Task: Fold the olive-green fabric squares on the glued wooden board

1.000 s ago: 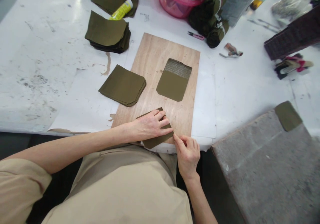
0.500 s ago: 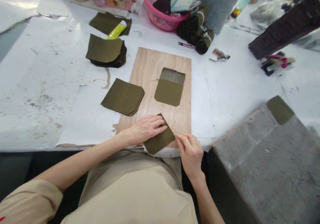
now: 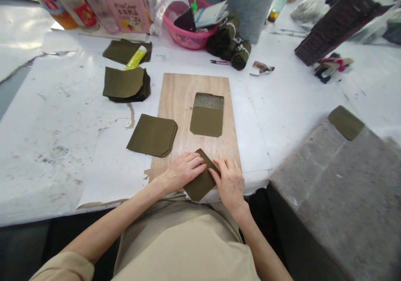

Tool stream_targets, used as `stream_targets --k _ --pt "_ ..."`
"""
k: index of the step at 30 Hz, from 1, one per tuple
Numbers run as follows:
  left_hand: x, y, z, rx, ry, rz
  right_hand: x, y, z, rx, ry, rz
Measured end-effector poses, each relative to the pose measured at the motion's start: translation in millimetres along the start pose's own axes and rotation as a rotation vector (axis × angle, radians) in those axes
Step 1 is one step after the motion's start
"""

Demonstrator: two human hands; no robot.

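An olive-green fabric piece point(image 3: 199, 185) lies turned diagonally across the front edge of a wooden board point(image 3: 169, 89). My left hand point(image 3: 184, 170) rests on its left part, fingers stretched out flat. At its right edge, the thumb and fingers of my right hand point(image 3: 230, 182) are closed on the cloth; the fingertips are partly hidden. Another olive piece point(image 3: 206, 120) with a grey, textured strip along its top lies higher on the board. To the left, a stack of olive pieces point(image 3: 153, 135) with cut corners overlaps the board's edge.
Farther back are a second fabric stack point(image 3: 125, 84), a yellow glue tube point(image 3: 136, 57), a pink basket point(image 3: 188, 38), rolled dark cloth point(image 3: 240, 56) and small thread snips point(image 3: 219, 62). A grey slab point(image 3: 338, 189) with an olive piece point(image 3: 346, 122) on its corner stands at right.
My right hand has moved from the fabric's right corner up along its edge, closer to my left hand. My left hand still lies on the cloth. The camera view has shifted.
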State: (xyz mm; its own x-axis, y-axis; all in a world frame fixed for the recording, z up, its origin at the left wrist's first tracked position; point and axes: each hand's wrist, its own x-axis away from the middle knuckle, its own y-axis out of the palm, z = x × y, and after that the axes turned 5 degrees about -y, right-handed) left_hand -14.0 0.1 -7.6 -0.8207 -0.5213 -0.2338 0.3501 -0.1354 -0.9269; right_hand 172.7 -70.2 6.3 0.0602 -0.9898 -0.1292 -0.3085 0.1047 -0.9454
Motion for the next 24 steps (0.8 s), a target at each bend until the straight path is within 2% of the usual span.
stream_targets --k 8,13,18,24 --pt "2 -0.8 -1 0.068 -0.083 0.041 -24 -3 -2 -0.130 0.104 -0.164" --pt "-2 -10.2 1 -0.039 -0.137 0.144 -22 -4 -1 -0.178 0.027 -0.103" --pt "-16 -26.1 -4 -0.027 -0.049 0.014 -22 -15 -4 -0.399 -0.020 -0.097" --pt "-14 -34.8 -10 0.066 -0.157 -0.010 -26 -28 10 -0.444 0.027 -0.091"
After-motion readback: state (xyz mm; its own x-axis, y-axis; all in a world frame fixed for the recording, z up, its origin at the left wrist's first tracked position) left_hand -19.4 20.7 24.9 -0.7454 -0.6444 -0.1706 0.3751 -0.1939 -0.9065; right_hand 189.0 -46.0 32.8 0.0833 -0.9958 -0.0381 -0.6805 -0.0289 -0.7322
